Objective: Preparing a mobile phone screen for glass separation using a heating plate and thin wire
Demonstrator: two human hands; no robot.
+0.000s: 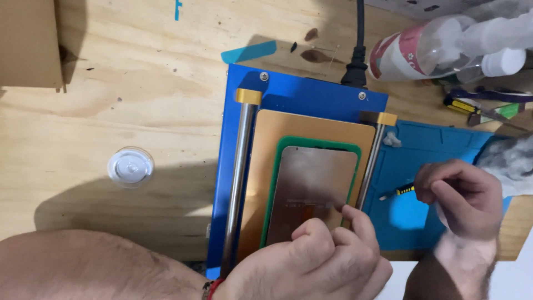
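Observation:
A blue heating machine with two metal rails lies on the wooden bench. On its copper plate a green mat frames a flat phone screen panel. My left hand rests on the near end of the panel, fingers curled, the fingertips touching its right edge. My right hand hovers over the blue work mat to the right, closed around a small yellow-and-black tool whose metal tip points left toward the machine.
A clear round lid sits on the wood at left. A plastic bottle lies at top right by a white cap, screwdrivers and cotton wads. A black power cable enters the machine's far side.

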